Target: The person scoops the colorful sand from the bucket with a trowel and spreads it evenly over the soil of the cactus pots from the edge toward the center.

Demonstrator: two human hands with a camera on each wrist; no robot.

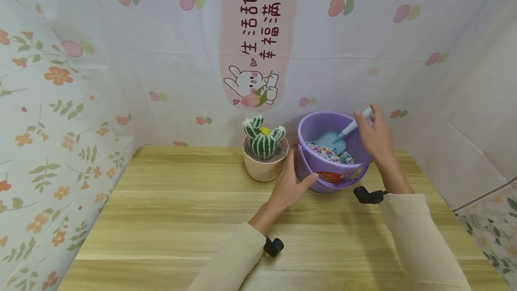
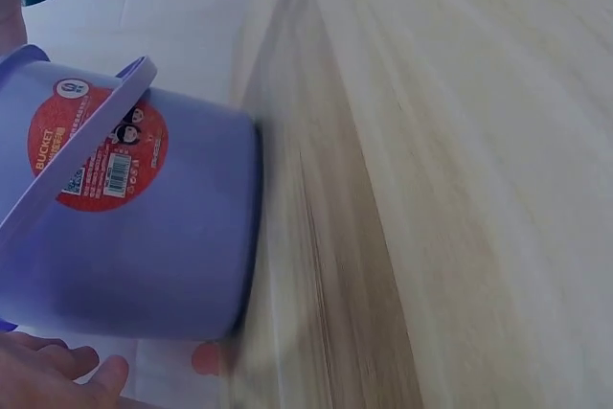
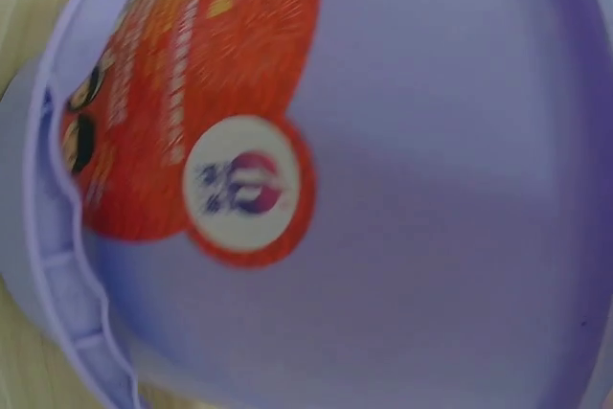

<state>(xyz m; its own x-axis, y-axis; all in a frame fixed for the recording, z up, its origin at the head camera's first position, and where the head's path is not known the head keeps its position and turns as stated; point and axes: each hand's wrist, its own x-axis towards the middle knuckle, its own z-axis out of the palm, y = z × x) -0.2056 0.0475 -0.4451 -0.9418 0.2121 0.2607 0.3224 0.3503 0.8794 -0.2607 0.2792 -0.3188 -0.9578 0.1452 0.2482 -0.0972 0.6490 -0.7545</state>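
Fruit-print cloth (image 1: 355,53) backs the wood-grain surface (image 1: 169,219). Fingers of the right hand (image 1: 376,137) pinch a blue shovel (image 1: 346,130), its blade on beads (image 1: 321,151) inside a purple bucket (image 2: 153,265); the left hand (image 1: 287,187), fingers spread, reaches between bucket and potted cactus (image 1: 264,146).

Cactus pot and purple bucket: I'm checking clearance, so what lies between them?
The left hand has fingers between pot and bucket, shown in the head view.

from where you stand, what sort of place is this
Probably a makeshift tabletop filming corner: printed fabric hangs behind and beside a wood-grain table, and two black wrist-worn devices look like small cameras.
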